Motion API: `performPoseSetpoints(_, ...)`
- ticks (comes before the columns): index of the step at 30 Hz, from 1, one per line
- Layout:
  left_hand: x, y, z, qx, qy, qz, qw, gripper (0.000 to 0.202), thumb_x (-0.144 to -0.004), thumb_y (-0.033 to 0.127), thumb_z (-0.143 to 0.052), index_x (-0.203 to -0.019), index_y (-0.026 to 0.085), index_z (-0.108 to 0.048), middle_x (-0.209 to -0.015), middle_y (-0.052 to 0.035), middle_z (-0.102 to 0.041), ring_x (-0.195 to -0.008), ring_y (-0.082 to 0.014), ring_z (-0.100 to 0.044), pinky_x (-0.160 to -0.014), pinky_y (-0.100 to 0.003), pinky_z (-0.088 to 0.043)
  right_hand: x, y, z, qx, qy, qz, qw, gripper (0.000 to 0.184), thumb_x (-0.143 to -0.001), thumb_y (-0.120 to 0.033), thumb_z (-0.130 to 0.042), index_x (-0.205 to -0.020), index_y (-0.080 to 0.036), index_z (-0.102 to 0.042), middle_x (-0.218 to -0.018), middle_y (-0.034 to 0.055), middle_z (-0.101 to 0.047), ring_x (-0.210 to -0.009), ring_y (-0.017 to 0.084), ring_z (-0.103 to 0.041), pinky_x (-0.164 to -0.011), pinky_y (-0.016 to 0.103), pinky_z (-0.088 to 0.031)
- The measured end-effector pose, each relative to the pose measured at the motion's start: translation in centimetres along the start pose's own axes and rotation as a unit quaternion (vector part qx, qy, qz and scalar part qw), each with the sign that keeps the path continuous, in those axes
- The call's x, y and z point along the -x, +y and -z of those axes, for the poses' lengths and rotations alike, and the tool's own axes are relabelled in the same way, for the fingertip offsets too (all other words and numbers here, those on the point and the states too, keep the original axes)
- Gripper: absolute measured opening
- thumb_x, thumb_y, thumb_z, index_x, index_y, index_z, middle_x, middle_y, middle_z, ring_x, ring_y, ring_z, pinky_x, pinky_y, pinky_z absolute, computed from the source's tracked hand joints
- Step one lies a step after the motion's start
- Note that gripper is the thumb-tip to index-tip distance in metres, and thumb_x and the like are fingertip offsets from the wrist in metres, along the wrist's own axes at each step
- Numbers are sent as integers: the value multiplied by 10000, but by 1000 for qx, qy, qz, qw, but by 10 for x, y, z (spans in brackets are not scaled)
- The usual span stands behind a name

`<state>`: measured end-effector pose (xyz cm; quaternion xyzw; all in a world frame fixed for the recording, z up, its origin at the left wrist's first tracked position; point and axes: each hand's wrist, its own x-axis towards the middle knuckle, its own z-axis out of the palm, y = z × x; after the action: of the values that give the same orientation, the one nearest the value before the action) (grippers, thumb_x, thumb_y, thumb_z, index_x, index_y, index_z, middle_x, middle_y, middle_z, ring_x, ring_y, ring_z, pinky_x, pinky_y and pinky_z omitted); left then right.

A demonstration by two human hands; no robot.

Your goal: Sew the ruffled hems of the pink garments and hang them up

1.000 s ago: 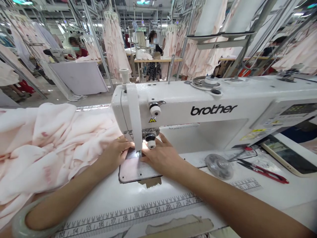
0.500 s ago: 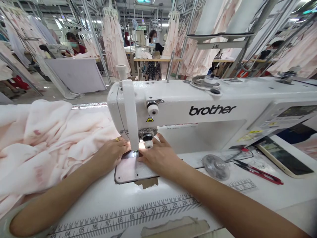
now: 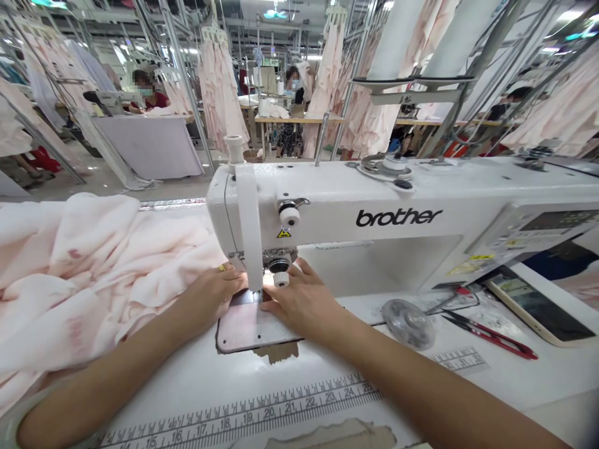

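Rows of pale pink garments [image 3: 219, 93] were hung behind a Brother sewing machine [image 3: 355, 218]. Pink fabric [image 3: 103, 255] was heaped left of the needle [image 3: 257, 292], its edge under the left hand [image 3: 210, 296], whose grip could not be told; the right hand [image 3: 299, 299] was spread wide on the needle plate [image 3: 250, 330]. Piercing of a finger was risked if the needle were run with the hands so close.

Ring: a thin gold band [image 3: 221, 268] on one finger of my left hand [image 3: 210, 294]
Bangle: a wide, pale green bangle [image 3: 21, 408] around my left arm [image 3: 93, 374]
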<state>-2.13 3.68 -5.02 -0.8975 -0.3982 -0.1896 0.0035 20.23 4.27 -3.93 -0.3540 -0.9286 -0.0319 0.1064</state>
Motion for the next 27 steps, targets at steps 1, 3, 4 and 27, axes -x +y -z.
performPoseSetpoints(1,0,1,1,-2,0,0,1000,350,-856,12,-386,-879,203,-678,-894,-47,-704,-827,-184,-635,-778,-307,-514,0,0,1,1,0,1,1000,254,-925,-444,-610,-899,-212,-711,-928,68,-662,-977,242,-547,-1000,397,-310)
performPoseSetpoints(3,-1,3,2,-10,5,-4,1000,349,-868,17,-385,-897,200,-681,-924,-50,-717,-844,-186,-640,-782,-304,-518,0,1,1,0,1,3,1000,254,-921,-442,-618,-896,-207,-713,-928,66,-659,-966,232,-544,-990,381,-316)
performPoseSetpoints(4,-1,4,3,-17,8,-7,1000,348,-873,18,-388,-912,197,-684,-942,-53,-723,-858,-187,-643,-795,-306,-520,0,1,1,-4,1,5,1000,254,-922,-442,-617,-899,-207,-713,-933,63,-657,-966,227,-543,-989,375,-314)
performPoseSetpoints(27,15,13,4,26,9,-52,998,300,-963,141,-435,-1162,203,-651,-1103,-85,-696,-1015,-212,-634,-837,-347,-555,5,4,1,-13,58,101,993,224,-984,-339,-518,-967,-203,-695,-810,4,-661,-809,186,-538,-988,345,-246)
